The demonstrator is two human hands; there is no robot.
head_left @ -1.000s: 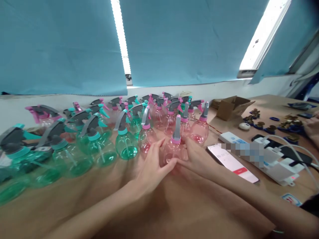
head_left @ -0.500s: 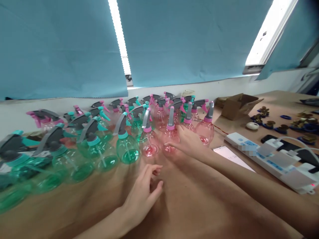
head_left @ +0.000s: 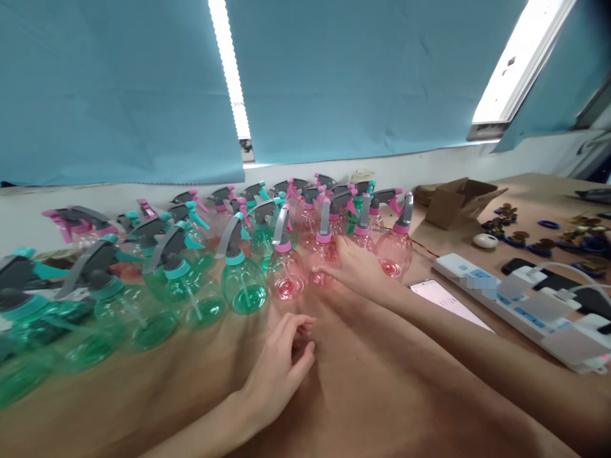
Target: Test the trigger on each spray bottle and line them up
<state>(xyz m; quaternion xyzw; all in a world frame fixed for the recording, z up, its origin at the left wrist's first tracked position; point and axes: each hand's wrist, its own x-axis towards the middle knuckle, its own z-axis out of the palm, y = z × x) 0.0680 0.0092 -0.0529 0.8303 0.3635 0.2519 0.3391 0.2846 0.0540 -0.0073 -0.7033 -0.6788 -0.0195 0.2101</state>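
Note:
My right hand point(head_left: 356, 264) grips a pink spray bottle point(head_left: 324, 254) around its round body. Its thumb lies across the front, and the other fingers are partly hidden on the right side. That bottle stands upright in the front row, with a grey trigger and pink collar. Left of it is another pink spray bottle point(head_left: 286, 273), then a green spray bottle point(head_left: 244, 286). To the right of my hand stands one more pink spray bottle point(head_left: 394, 248). My left hand point(head_left: 274, 366) hovers low over the table, loosely curled with thumb apart, holding nothing.
Several green spray bottles point(head_left: 138, 318) fill the left side, with mixed pink and green ones behind. On the right are a phone point(head_left: 449, 304), a white power strip point(head_left: 506, 302) with chargers, a white mouse-like object point(head_left: 485, 241), an open cardboard box point(head_left: 449, 207) and brass-coloured parts point(head_left: 580, 235).
The pink bottle in my right hand has shifted slightly back and left, closer to its left neighbour. My left hand has barely moved.

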